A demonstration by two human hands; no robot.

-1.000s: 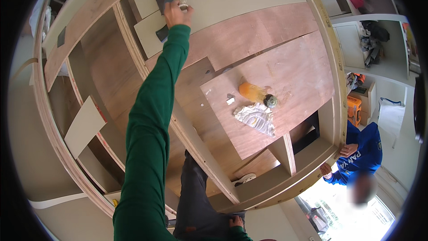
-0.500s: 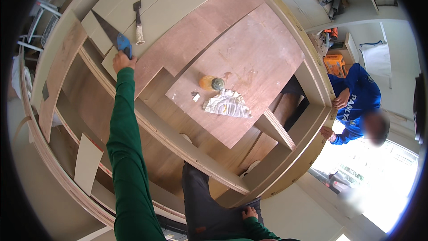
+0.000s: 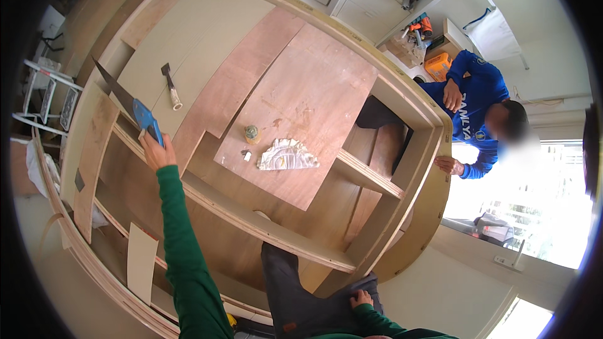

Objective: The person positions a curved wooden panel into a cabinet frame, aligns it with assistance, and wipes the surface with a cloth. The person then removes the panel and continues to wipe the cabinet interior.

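My left hand (image 3: 158,152) is closed around the blue handle of a handsaw (image 3: 146,120), its dark tapering blade pointing to the far left above the wooden frame. On the cream panel (image 3: 207,19) beside it lies a tool with a dark flared blade and pale handle (image 3: 171,86). My right hand (image 3: 361,299) rests on my dark-trousered thigh, fingers laid out on the cloth and holding nothing. A small amber jar (image 3: 252,135) stands on the reddish plywood sheet (image 3: 326,81), near a crumpled white cloth with a ruffled edge (image 3: 289,155).
Across the frame's right end, a person in a blue top (image 3: 477,100) has one hand on the curved edge. Open compartments with plywood dividers (image 3: 264,229) run along the near side. A stepladder (image 3: 47,97) stands at the left; a loose cream board (image 3: 142,263) leans in a near compartment.
My left hand has raised the saw from the panel and moved it left. The view has turned, shifting the scene. The other person has drawn one hand back off the frame edge.
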